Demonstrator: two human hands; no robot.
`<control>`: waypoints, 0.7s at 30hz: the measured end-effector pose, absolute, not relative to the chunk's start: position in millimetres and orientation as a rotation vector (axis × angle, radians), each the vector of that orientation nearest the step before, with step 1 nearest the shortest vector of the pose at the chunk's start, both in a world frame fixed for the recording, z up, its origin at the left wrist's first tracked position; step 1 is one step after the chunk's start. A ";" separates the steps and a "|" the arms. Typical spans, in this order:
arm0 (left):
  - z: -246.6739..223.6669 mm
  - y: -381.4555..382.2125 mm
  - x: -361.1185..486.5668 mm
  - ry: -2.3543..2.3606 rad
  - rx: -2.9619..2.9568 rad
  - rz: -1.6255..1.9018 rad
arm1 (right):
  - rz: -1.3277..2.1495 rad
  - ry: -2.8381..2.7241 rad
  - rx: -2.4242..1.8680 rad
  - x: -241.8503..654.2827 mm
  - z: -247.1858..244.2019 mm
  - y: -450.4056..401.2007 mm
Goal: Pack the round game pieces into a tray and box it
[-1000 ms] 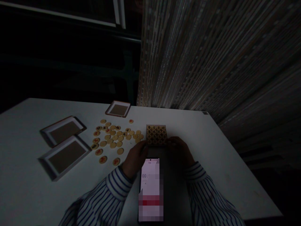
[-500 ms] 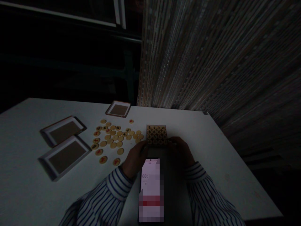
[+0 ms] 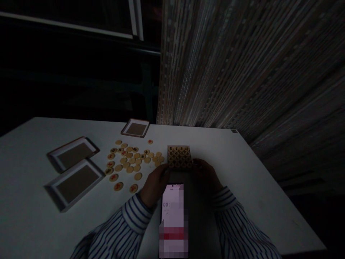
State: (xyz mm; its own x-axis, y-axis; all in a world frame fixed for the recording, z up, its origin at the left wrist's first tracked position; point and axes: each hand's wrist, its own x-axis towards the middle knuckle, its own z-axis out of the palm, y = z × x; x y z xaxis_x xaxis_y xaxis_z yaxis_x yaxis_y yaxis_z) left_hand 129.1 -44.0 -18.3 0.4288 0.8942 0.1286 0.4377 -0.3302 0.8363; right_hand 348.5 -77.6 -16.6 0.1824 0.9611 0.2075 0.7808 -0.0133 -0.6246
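A small box [image 3: 179, 157] filled with rows of round wooden pieces bearing dark characters sits near the middle of the table. My left hand [image 3: 155, 182] is at its near left corner, fingers curled against the side. At the near right corner, my right hand [image 3: 207, 174] grips the box edge, its fingers dim in shadow. Left of the box lie several loose round pieces [image 3: 132, 160], some with red or black characters, others plain. Between my forearms lies a lit phone [image 3: 172, 212].
Two open box halves [image 3: 77, 181] lie overlapping at the left of the white table [image 3: 250, 201]. Another open tray [image 3: 135, 128] rests near the far edge. A string curtain [image 3: 210, 64] hangs beyond the table.
The whole view has shifted slightly, with the table sitting a little lower in the picture. Both hands remain at the box.
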 end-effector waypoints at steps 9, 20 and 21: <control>-25.6 -42.4 128.8 1.147 1.949 0.787 | 0.427 -1.757 -1.792 345.0 -10.6 -81.4; -25.9 -44.2 128.2 1.165 1.951 0.770 | 0.355 -1.876 -1.788 347.4 -12.8 -81.1; -25.5 -44.4 128.3 1.164 1.946 0.769 | 0.363 -1.876 -1.784 348.0 -14.0 -80.7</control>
